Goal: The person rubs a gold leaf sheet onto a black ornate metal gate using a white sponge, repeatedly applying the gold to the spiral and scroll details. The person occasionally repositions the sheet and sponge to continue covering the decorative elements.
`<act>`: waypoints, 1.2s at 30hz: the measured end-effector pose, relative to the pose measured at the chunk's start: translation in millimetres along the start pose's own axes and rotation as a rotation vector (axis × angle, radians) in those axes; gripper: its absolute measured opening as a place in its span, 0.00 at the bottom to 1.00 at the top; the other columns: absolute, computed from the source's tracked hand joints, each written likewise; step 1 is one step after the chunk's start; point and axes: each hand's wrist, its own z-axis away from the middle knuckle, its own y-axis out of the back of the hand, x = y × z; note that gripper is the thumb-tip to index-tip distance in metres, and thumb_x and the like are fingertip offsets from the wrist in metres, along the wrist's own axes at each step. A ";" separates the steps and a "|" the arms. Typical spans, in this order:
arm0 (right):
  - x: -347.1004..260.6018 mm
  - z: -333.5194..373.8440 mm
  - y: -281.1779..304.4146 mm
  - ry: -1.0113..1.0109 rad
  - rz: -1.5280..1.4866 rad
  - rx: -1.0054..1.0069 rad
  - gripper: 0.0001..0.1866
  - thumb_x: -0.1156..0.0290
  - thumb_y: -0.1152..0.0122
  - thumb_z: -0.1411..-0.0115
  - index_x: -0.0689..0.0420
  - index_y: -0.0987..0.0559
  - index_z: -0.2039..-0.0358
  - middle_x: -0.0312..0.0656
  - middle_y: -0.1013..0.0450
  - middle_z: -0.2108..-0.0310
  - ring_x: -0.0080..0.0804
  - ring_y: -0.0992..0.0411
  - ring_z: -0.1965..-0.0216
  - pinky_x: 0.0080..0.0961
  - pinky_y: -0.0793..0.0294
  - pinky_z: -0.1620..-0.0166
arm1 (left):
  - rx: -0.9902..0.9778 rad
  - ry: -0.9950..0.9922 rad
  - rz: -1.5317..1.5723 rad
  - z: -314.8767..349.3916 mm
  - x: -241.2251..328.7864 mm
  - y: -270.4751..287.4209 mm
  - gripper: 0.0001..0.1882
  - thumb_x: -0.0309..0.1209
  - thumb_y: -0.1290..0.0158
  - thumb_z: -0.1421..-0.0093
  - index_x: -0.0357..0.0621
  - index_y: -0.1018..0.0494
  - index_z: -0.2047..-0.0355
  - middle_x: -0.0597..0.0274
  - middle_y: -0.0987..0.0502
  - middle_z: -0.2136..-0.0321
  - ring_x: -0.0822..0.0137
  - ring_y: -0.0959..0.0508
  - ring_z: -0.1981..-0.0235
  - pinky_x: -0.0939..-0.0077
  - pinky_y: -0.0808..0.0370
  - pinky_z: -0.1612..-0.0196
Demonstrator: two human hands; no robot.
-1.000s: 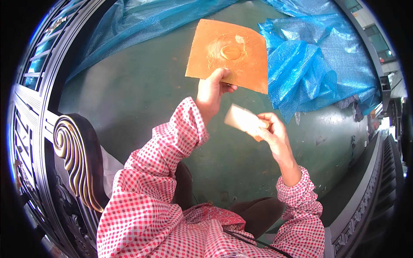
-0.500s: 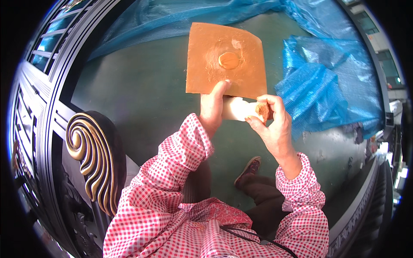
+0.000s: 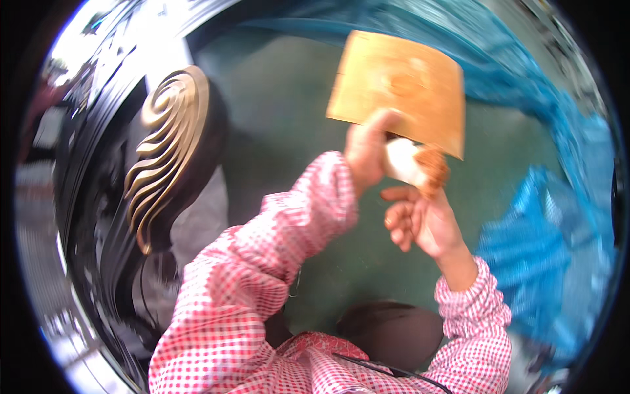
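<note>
My left hand (image 3: 367, 151) grips the lower edge of a flat orange-tan board (image 3: 426, 75), thumb on top. The board has one rounded corner and a round, wet-looking patch near its middle. Below that edge a white, cloth-like roll (image 3: 401, 161) with a brown-stained end (image 3: 432, 172) sticks out from the same hand. My right hand (image 3: 426, 223) is just below the stained end, its fingers loosely bent and apart, with nothing seen in them. Motion blurs both hands somewhat. Left of my arm stands a black carved post with gold scrollwork (image 3: 174, 131).
Blue plastic sheeting (image 3: 535, 253) lies bunched at the right and runs along the far side of the dark green floor (image 3: 282, 98). Black metalwork (image 3: 92, 177) fills the left side. My knee (image 3: 394, 331) shows below.
The view has swung, bringing the scrollwork higher and nearer. My right hand has let go of the roll's stained end and dropped below it. My left hand keeps the board and roll.
</note>
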 end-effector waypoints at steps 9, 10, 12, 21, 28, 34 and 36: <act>28.2 -6.8 -18.9 -0.083 -0.490 -0.327 0.37 0.43 0.57 0.39 0.66 0.41 0.45 0.45 0.31 0.70 0.31 0.30 0.77 0.22 0.31 0.83 | 0.155 -0.145 -0.060 41.3 8.3 11.8 0.12 0.33 0.48 0.48 0.38 0.30 0.66 0.59 0.26 0.74 0.67 0.26 0.76 0.73 0.27 0.72; 26.4 -9.1 -18.7 -0.085 -0.531 -0.451 0.35 0.45 0.57 0.38 0.65 0.42 0.45 0.46 0.32 0.66 0.33 0.30 0.73 0.25 0.29 0.78 | 0.162 -0.170 -0.043 42.9 6.7 13.6 0.12 0.33 0.48 0.48 0.39 0.30 0.66 0.58 0.26 0.75 0.67 0.26 0.77 0.73 0.27 0.72; 29.0 -9.1 -29.3 -0.115 -0.517 -0.311 0.35 0.41 0.61 0.39 0.64 0.37 0.48 0.45 0.30 0.71 0.32 0.29 0.75 0.23 0.28 0.80 | 0.149 -0.160 -0.070 46.2 9.5 18.2 0.13 0.34 0.47 0.48 0.39 0.30 0.66 0.58 0.26 0.74 0.67 0.26 0.77 0.74 0.27 0.72; 40.4 -6.0 -53.8 -0.062 0.026 -0.115 0.30 0.55 0.41 0.48 0.68 0.32 0.55 0.52 0.29 0.63 0.39 0.27 0.65 0.31 0.25 0.71 | 0.064 -0.059 -0.090 57.4 33.1 17.2 0.13 0.34 0.48 0.47 0.37 0.30 0.66 0.58 0.26 0.76 0.68 0.27 0.78 0.77 0.31 0.75; -24.3 27.8 -66.4 0.730 0.694 0.082 0.20 0.70 0.39 0.49 0.65 0.33 0.58 0.49 0.29 0.63 0.36 0.27 0.61 0.33 0.25 0.63 | 0.088 -0.178 -0.184 100.7 82.2 40.4 0.12 0.31 0.50 0.44 0.35 0.30 0.65 0.56 0.25 0.74 0.65 0.25 0.79 0.76 0.30 0.77; -57.7 -26.9 -103.2 1.086 1.150 0.554 0.20 0.78 0.41 0.49 0.64 0.31 0.54 0.44 0.29 0.60 0.31 0.30 0.59 0.28 0.31 0.54 | 0.077 -0.212 -0.212 123.1 108.9 46.7 0.11 0.29 0.51 0.44 0.33 0.30 0.65 0.56 0.25 0.75 0.67 0.25 0.81 0.78 0.28 0.78; -56.5 -38.6 -121.7 1.013 1.290 0.528 0.21 0.77 0.40 0.49 0.64 0.31 0.54 0.44 0.29 0.59 0.30 0.30 0.57 0.28 0.32 0.54 | 0.059 -0.206 -0.209 128.5 117.5 51.0 0.11 0.29 0.52 0.44 0.32 0.31 0.64 0.55 0.25 0.75 0.67 0.25 0.81 0.78 0.28 0.79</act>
